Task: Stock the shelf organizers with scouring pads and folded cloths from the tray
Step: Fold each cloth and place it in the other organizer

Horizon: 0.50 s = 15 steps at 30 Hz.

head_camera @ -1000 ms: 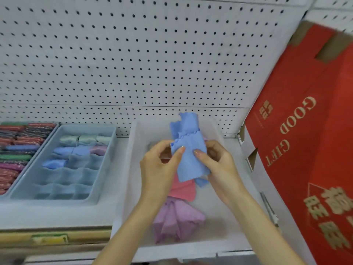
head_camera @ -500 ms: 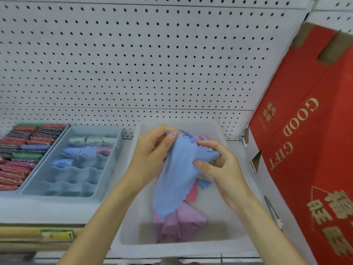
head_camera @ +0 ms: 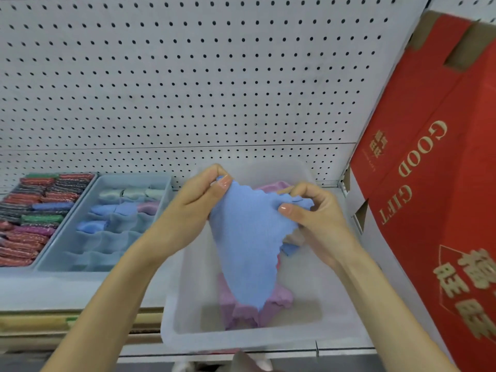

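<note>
A blue cloth hangs unfolded over the translucent white tray. My left hand pinches its top left corner and my right hand pinches its top right corner. Under it in the tray lie pink cloths and another pink one at the back. To the left stands a grey-blue divided organizer with a few folded cloths in its far cells. Further left a second organizer holds several coloured scouring pads.
A white pegboard backs the shelf. A large red gift box leans at the right, close to the tray. The shelf's front edge runs along the bottom left.
The blue cloth has gone from a bunched, raised bundle to spread open and hanging between my two hands. Both hands moved apart along its top edge.
</note>
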### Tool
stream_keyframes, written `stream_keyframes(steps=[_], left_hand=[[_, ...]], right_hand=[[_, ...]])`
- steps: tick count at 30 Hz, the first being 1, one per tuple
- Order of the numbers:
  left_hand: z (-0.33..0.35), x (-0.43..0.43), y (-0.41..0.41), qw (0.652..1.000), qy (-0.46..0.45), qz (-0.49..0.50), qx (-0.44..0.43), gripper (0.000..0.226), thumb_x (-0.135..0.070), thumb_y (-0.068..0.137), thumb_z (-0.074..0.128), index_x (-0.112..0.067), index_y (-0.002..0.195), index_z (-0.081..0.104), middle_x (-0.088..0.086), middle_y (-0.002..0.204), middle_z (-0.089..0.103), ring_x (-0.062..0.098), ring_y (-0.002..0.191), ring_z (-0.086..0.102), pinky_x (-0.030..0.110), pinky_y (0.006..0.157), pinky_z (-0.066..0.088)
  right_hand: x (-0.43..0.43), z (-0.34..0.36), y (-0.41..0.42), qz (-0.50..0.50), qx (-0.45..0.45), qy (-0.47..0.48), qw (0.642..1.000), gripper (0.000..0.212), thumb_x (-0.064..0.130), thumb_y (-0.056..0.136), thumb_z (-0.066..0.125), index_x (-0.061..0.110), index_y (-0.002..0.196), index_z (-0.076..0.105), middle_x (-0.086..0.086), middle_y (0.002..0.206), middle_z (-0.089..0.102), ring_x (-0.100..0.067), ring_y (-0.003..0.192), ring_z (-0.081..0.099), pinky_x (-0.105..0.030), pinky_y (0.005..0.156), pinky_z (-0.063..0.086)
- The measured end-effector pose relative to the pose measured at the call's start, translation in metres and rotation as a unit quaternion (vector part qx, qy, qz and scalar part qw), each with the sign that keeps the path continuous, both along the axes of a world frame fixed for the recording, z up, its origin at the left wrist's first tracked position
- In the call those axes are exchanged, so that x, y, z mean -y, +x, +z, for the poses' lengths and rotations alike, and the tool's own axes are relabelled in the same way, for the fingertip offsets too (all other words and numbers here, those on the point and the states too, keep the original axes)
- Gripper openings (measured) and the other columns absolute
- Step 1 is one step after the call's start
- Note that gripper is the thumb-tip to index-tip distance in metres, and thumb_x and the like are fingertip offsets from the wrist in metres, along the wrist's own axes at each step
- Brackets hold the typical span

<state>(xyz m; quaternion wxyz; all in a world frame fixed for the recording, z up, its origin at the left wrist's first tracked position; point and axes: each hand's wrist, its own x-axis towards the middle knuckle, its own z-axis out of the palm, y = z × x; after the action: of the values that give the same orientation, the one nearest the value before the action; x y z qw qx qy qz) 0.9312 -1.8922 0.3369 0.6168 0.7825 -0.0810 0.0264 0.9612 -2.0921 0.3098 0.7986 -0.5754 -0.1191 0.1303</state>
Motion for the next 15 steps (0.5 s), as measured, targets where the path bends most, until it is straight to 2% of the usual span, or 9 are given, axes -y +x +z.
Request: stream_keyframes(steps=[2,4,6,8,11,13,14,15], left_hand=[[0.0,-0.005,-0.001,1.0,0.016,0.009,0.02,0.028,-0.028,0.09,0.041,-0.005,0.074,0.042,0.002,0.068,0.037,0.016,0.065,0.033,0.026,0.057,0.029],[-0.001,-0.008,-0.001,0.999,0.032,0.007,0.037,0.031,-0.029,0.09,0.043,-0.001,0.077,0.045,0.011,0.068,0.037,0.017,0.065,0.034,0.022,0.055,0.03],[-0.001,-0.011,-0.001,0.998,0.033,0.002,0.052,0.037,-0.038,0.088,0.047,-0.002,0.079,0.048,0.019,0.073,0.04,0.019,0.065,0.035,0.025,0.055,0.031],[0.0,-0.013,0.0,0.998,0.023,0.007,0.052,0.04,-0.045,0.084,0.045,-0.006,0.08,0.05,0.021,0.076,0.042,0.022,0.067,0.037,0.029,0.059,0.032],[0.002,-0.013,0.001,0.999,-0.005,0.013,0.05,0.028,-0.044,0.085,0.045,-0.02,0.084,0.059,0.007,0.077,0.054,0.023,0.071,0.044,0.035,0.067,0.035],[0.003,-0.01,0.001,0.998,0.0,0.008,0.064,0.021,-0.035,0.091,0.044,-0.029,0.098,0.063,-0.002,0.079,0.058,0.029,0.071,0.045,0.034,0.069,0.036],[0.003,-0.008,0.0,0.997,0.012,0.001,0.078,0.022,-0.028,0.094,0.044,-0.03,0.106,0.062,-0.01,0.083,0.06,0.026,0.072,0.049,0.032,0.07,0.039],[0.004,-0.005,-0.001,0.995,0.027,-0.01,0.097,0.023,-0.023,0.095,0.045,-0.03,0.112,0.059,-0.018,0.092,0.062,0.015,0.078,0.055,0.026,0.075,0.042]], right_hand=[[0.002,0.005,0.002,-0.04,0.053,-0.045,0.997,0.018,0.005,0.06,0.071,0.02,0.053,0.063,0.009,0.061,0.066,-0.004,0.057,0.061,-0.017,0.053,0.047],[0.002,0.01,0.003,-0.054,0.094,-0.085,0.99,0.014,0.007,0.059,0.073,0.017,0.055,0.064,0.006,0.058,0.064,-0.006,0.056,0.059,-0.017,0.054,0.048],[0.004,0.015,0.005,-0.043,0.124,-0.107,0.986,0.018,0.008,0.06,0.079,0.021,0.056,0.068,0.004,0.06,0.066,-0.01,0.06,0.06,-0.019,0.057,0.049],[0.006,0.02,0.007,-0.028,0.126,-0.111,0.985,0.018,0.009,0.063,0.081,0.024,0.059,0.072,0.006,0.064,0.068,-0.007,0.063,0.062,-0.018,0.06,0.05],[0.007,0.025,0.01,-0.038,0.109,-0.124,0.985,0.019,0.003,0.072,0.072,0.02,0.065,0.075,0.007,0.067,0.071,-0.005,0.065,0.064,-0.017,0.061,0.051],[0.006,0.027,0.01,-0.059,0.096,-0.113,0.987,0.013,-0.001,0.072,0.073,0.012,0.069,0.073,0.004,0.068,0.072,-0.008,0.066,0.065,-0.018,0.06,0.051],[0.005,0.028,0.009,-0.07,0.091,-0.107,0.988,0.014,-0.002,0.071,0.073,0.011,0.068,0.073,0.003,0.069,0.072,-0.009,0.067,0.066,-0.02,0.059,0.051],[0.003,0.03,0.009,-0.08,0.088,-0.104,0.988,0.017,-0.003,0.07,0.074,0.013,0.065,0.073,0.003,0.069,0.072,-0.01,0.068,0.066,-0.02,0.059,0.051]])
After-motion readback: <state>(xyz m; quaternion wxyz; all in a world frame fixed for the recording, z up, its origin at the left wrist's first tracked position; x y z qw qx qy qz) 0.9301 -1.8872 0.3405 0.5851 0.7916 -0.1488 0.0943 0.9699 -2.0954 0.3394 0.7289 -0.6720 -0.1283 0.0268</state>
